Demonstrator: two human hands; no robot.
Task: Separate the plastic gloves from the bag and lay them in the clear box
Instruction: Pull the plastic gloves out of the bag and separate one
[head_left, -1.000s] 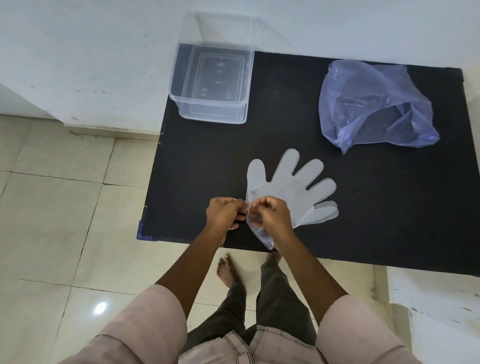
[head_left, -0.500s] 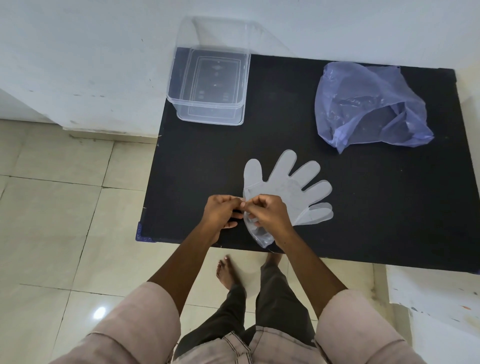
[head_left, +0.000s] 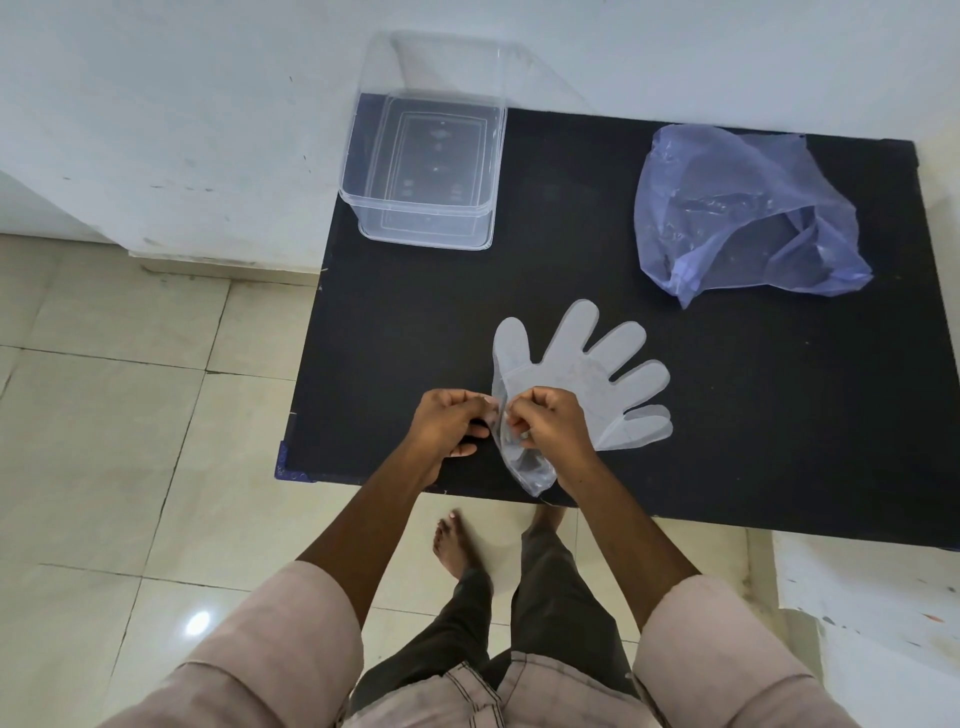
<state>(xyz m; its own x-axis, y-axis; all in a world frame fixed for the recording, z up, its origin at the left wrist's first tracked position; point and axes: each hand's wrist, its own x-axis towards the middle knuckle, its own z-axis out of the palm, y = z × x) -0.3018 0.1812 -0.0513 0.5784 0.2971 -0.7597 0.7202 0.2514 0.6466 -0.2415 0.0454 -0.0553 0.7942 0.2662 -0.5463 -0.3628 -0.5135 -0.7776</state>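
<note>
A stack of thin clear plastic gloves (head_left: 582, 369) lies flat on the black table (head_left: 753, 415) near its front edge, fingers spread and pointing away from me. My left hand (head_left: 449, 423) and my right hand (head_left: 550, 421) both pinch the cuff end of the gloves, thumbs and fingertips almost touching. The cuff hangs slightly over the table's front edge. A crumpled blue plastic bag (head_left: 743, 218) lies at the back right. The clear box (head_left: 423, 176) stands open at the back left corner, with nothing visible inside.
A white wall runs behind the table and to its left. Beige floor tiles (head_left: 104, 415) lie on the left and under me, with my bare feet at the table's front edge. A white ledge (head_left: 872, 597) sits at lower right.
My hands stay pinched on the glove cuff with only small finger shifts. The view has moved slightly; the gloves, bag and box have not moved.
</note>
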